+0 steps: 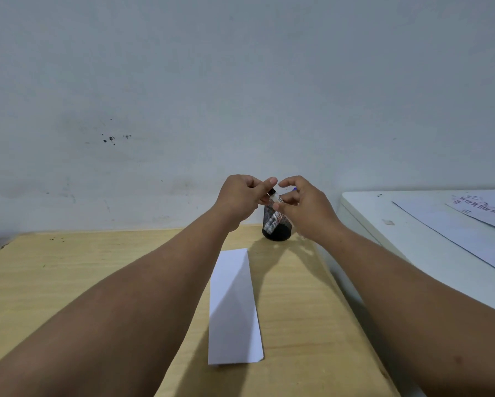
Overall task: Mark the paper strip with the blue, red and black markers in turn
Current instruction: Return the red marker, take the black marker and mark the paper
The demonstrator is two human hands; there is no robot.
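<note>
A white paper strip [235,308] lies lengthwise on the wooden desk [97,276] in front of me. Behind it stands a black mesh pen holder [277,227] with markers in it. A white marker with a black cap [273,194] sticks up out of the holder, leaning left. My left hand [240,197] curls its fingers against this marker from the left, thumb above the cap. My right hand [305,203] pinches the marker's white body from the right. A blue marker tip [294,189] peeks out behind my right hand. No red marker is visible.
A white cabinet top [412,224] adjoins the desk on the right and carries sheets of paper [475,222], one with printed marks. A pale wall [240,96] rises directly behind the desk. The desk's right edge runs close beside the strip.
</note>
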